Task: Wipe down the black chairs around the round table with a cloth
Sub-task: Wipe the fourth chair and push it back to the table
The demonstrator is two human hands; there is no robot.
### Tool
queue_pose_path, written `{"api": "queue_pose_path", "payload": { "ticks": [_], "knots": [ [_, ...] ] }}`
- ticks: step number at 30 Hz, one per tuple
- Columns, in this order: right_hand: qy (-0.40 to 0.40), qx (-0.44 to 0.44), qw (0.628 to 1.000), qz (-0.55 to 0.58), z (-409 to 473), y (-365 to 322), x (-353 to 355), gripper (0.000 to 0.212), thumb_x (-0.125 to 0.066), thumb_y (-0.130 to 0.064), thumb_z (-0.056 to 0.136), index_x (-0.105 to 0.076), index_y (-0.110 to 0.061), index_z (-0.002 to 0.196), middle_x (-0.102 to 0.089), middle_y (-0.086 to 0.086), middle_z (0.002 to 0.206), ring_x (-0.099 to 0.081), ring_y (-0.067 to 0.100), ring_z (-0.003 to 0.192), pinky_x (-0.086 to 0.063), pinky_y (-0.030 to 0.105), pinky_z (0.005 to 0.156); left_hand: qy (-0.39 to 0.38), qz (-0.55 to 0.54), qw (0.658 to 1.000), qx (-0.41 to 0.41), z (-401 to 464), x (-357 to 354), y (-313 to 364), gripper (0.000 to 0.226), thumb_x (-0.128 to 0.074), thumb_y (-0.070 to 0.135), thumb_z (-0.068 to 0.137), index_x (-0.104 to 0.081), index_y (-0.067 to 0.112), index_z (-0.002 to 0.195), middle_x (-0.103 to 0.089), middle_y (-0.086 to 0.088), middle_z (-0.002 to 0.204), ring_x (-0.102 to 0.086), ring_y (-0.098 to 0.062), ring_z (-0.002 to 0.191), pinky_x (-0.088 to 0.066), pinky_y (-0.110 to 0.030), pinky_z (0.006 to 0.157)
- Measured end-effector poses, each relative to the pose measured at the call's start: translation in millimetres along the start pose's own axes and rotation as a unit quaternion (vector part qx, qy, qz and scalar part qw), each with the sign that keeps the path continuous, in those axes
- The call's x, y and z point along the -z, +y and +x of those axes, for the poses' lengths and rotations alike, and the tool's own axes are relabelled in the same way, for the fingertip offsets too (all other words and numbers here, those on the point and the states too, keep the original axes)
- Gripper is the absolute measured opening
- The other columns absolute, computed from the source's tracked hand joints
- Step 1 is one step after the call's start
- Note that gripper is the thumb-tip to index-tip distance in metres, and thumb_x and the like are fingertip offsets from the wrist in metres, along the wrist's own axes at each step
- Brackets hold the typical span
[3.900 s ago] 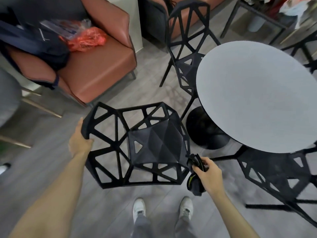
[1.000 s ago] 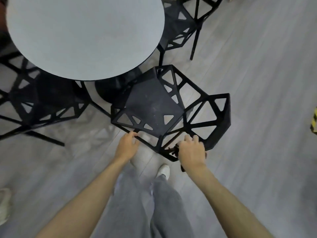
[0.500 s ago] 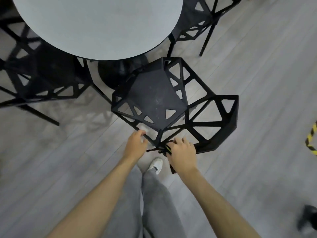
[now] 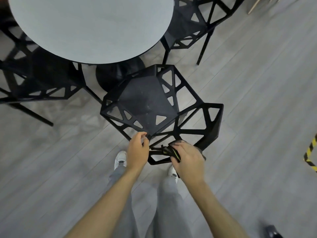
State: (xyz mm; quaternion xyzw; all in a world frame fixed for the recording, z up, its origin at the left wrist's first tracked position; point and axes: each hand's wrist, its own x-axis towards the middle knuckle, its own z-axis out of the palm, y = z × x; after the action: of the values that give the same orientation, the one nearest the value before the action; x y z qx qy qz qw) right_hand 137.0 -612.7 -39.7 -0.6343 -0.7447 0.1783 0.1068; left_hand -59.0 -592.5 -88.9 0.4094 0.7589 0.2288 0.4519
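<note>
**Both hands at the near edge of the black chair**

The person stands over a black lattice chair (image 4: 147, 103), whose seat points toward the round surface (image 4: 89, 26) and whose backrest frame opens to the right. The left hand (image 4: 138, 152) is at the near edge of the seat; its fingers (image 4: 143, 134) are curled around a thin bar of the frame. The right hand (image 4: 187, 158) presses a dark cloth with a yellow-green line (image 4: 171, 152) on a low bar of the frame. Its fingers are bent over the cloth and lie close together, gripping it.

Two more black chairs stand at the surface: one on the left (image 4: 39, 79), half under it, and one at the upper right (image 4: 197, 23). White shoes (image 4: 121, 159) and grey trousers (image 4: 164, 203) show below on the grey wooden floor (image 4: 257, 117). Yellow-black tape (image 4: 310, 155) lies at the right border.
</note>
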Motion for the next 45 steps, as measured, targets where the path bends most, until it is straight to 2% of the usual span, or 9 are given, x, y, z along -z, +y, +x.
{"api": "queue_pose_path", "payload": {
  "ticks": [4, 7, 14, 21, 30, 32, 34, 40, 45],
  "knots": [
    [-0.006, 0.186, 0.982, -0.03, 24, 69, 26, 0.035, -0.065, -0.033, 0.084, -0.076, -0.023, 0.116, -0.073, -0.008, 0.118, -0.067, 0.013, 0.116, -0.047, 0.044, 0.11, 0.091, 0.046, 0.995, -0.004, -26, -35, 28, 0.031, -0.041, 0.031, 0.109, -0.062, 0.023, 0.13, -0.061, 0.015, 0.119, -0.056, -0.009, 0.114, -0.051, -0.04, 0.102],
    [0.035, 0.124, 0.991, -0.019, 61, 122, 52, 0.033, -0.077, -0.023, 0.081, -0.076, -0.022, 0.114, -0.073, -0.007, 0.117, -0.066, 0.014, 0.119, -0.041, 0.052, 0.114, 0.17, 0.041, 0.985, -0.009, -44, -65, 43, 0.029, -0.042, 0.031, 0.108, -0.064, 0.024, 0.126, -0.067, 0.01, 0.119, -0.057, -0.011, 0.111, -0.051, -0.044, 0.1],
    [0.021, -0.011, 0.998, 0.06, 48, 102, 49, 0.036, -0.078, -0.018, 0.08, -0.076, -0.021, 0.116, -0.073, -0.004, 0.121, -0.059, 0.017, 0.125, -0.04, 0.033, 0.115, 0.291, -0.005, 0.954, 0.074, -44, -102, 62, 0.045, -0.031, 0.046, 0.102, -0.065, 0.025, 0.12, -0.069, 0.009, 0.117, -0.059, -0.016, 0.114, -0.039, -0.037, 0.104],
    [-0.104, 0.213, 0.971, 0.022, 60, 114, 49, 0.045, -0.086, -0.02, 0.073, -0.076, -0.02, 0.117, -0.075, -0.004, 0.115, -0.069, 0.013, 0.11, -0.045, 0.033, 0.111, 0.338, 0.032, 0.939, 0.058, -35, -108, 54, 0.02, -0.048, 0.038, 0.103, -0.065, 0.028, 0.104, -0.066, 0.014, 0.1, -0.061, -0.016, 0.099, -0.035, -0.027, 0.086],
    [-0.124, 0.036, 0.991, 0.046, 155, 161, 84, 0.029, -0.079, -0.011, 0.083, -0.079, -0.021, 0.11, -0.076, 0.001, 0.115, -0.065, 0.021, 0.119, -0.025, 0.04, 0.125, 0.345, 0.053, 0.936, 0.042, -36, -111, 49, 0.013, -0.061, 0.033, 0.096, -0.069, 0.028, 0.105, -0.068, 0.017, 0.102, -0.06, -0.009, 0.097, -0.044, -0.028, 0.087],
    [-0.152, 0.022, 0.988, 0.032, 180, 170, 87, 0.019, -0.075, -0.017, 0.086, -0.079, -0.025, 0.103, -0.075, -0.003, 0.098, -0.068, 0.026, 0.105, -0.034, 0.04, 0.118, 0.353, 0.059, 0.933, 0.044, -37, -112, 51, 0.012, -0.061, 0.031, 0.097, -0.069, 0.028, 0.104, -0.068, 0.016, 0.102, -0.061, -0.009, 0.097, -0.041, -0.022, 0.087],
    [-0.175, 0.026, 0.984, 0.012, 189, 173, 89, 0.014, -0.074, -0.022, 0.086, -0.077, -0.029, 0.098, -0.068, -0.009, 0.082, -0.068, 0.028, 0.091, -0.049, 0.034, 0.088, 0.366, 0.065, 0.927, 0.047, -38, -112, 54, 0.011, -0.061, 0.027, 0.098, -0.07, 0.024, 0.103, -0.069, 0.013, 0.102, -0.061, -0.01, 0.096, -0.035, -0.016, 0.085],
    [-0.18, 0.174, 0.967, 0.048, 111, 149, 81, 0.022, -0.078, -0.027, 0.085, -0.075, -0.026, 0.107, -0.075, -0.008, 0.099, -0.069, 0.017, 0.094, -0.049, 0.025, 0.08, 0.382, 0.076, 0.918, 0.072, -39, -113, 57, 0.026, -0.047, 0.034, 0.104, -0.068, 0.019, 0.108, -0.068, 0.006, 0.109, -0.058, -0.02, 0.106, -0.04, -0.034, 0.093],
    [-0.213, 0.297, 0.929, 0.06, 143, 175, 94, 0.031, -0.079, -0.018, 0.083, -0.075, -0.021, 0.113, -0.076, -0.004, 0.107, -0.07, 0.021, 0.105, -0.054, 0.037, 0.091, 0.427, 0.074, 0.896, 0.1, -46, -123, 84, 0.039, -0.032, 0.036, 0.111, -0.065, 0.015, 0.111, -0.063, 0.0, 0.113, -0.054, -0.023, 0.108, -0.041, -0.041, 0.097]
  ]
}}
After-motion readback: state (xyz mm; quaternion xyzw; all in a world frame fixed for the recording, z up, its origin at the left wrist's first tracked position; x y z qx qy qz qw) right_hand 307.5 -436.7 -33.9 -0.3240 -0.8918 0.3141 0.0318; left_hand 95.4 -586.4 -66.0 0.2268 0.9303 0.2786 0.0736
